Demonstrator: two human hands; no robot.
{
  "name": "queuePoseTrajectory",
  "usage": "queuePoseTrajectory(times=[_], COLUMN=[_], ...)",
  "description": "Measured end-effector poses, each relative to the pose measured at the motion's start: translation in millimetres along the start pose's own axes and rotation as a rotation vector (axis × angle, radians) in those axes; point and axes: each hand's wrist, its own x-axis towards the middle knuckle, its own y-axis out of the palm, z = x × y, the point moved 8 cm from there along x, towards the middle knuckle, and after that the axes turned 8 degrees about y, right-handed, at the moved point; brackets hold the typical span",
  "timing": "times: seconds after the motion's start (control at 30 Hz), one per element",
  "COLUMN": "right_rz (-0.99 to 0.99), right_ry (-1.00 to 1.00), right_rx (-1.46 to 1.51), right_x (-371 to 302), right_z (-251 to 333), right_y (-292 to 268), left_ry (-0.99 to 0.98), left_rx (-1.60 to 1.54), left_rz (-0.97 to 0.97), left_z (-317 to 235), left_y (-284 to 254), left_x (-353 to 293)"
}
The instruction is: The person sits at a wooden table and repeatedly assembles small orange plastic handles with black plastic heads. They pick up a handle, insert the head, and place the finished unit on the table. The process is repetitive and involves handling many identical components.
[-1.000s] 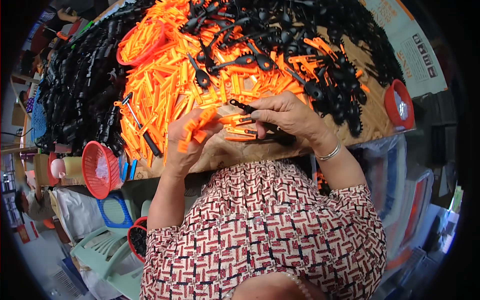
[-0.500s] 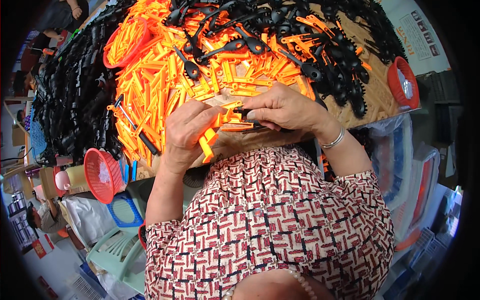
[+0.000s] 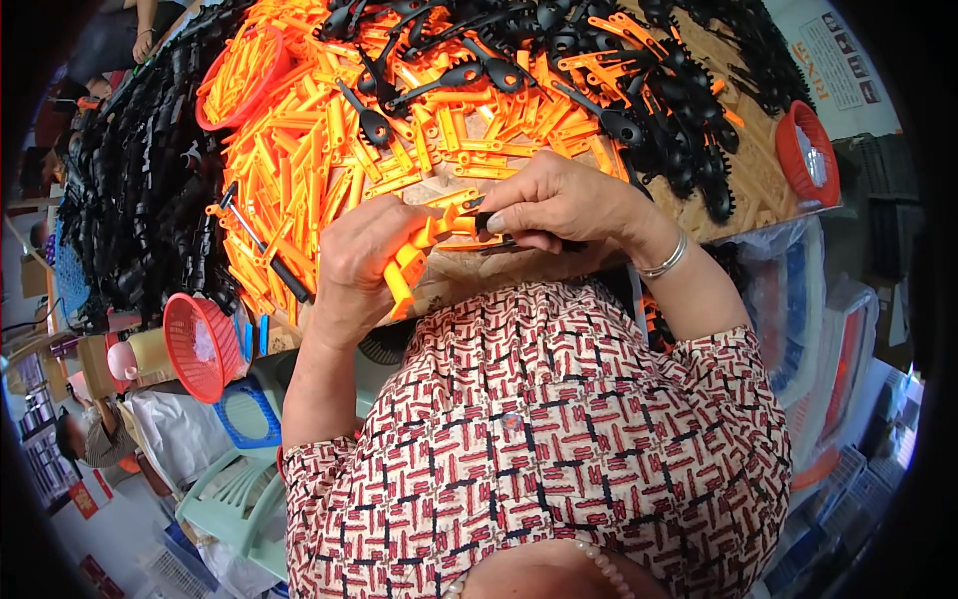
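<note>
Near the front edge of the table, my left hand (image 3: 364, 250) is closed around an orange plastic handle piece (image 3: 404, 275), its lower end sticking out below the fingers. My right hand (image 3: 569, 205) pinches a black plastic part (image 3: 484, 222) against the orange piece's right end. My fingers cover most of the black part, so its full shape is hidden. Beyond both hands spreads a heap of loose orange handle pieces (image 3: 289, 150). Several black spoon-shaped parts with toothed edges (image 3: 619, 127) lie across its far right side.
A small hammer-like tool with a black grip (image 3: 287, 278) lies left of my left hand. Black parts (image 3: 130, 200) are stacked at far left. Red baskets stand at the left front (image 3: 205, 349) and right edge (image 3: 806, 155); a red bowl of orange pieces (image 3: 239, 80) sits behind.
My left hand has shifted slightly left and tilted the orange piece, exposing more of its lower end. The right hand keeps its pinch, and the whole view has drifted a little.
</note>
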Motion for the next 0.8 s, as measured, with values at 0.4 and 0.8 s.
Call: queuePoseTrajectory(times=[0.4, 0.8], right_rz=[-0.401, -0.063], right_ry=[-0.424, 0.103], right_rx=[-0.631, 0.054], right_x=[-12.6, 12.1], right_z=[28.9, -14.0], right_y=[10.5, 15.9], left_ry=[-0.017, -0.115], left_rx=[0.137, -0.024], left_rz=[0.047, 0.038], left_z=[0.4, 11.3], left_y=[9.7, -2.5], left_x=[-2.7, -21.0])
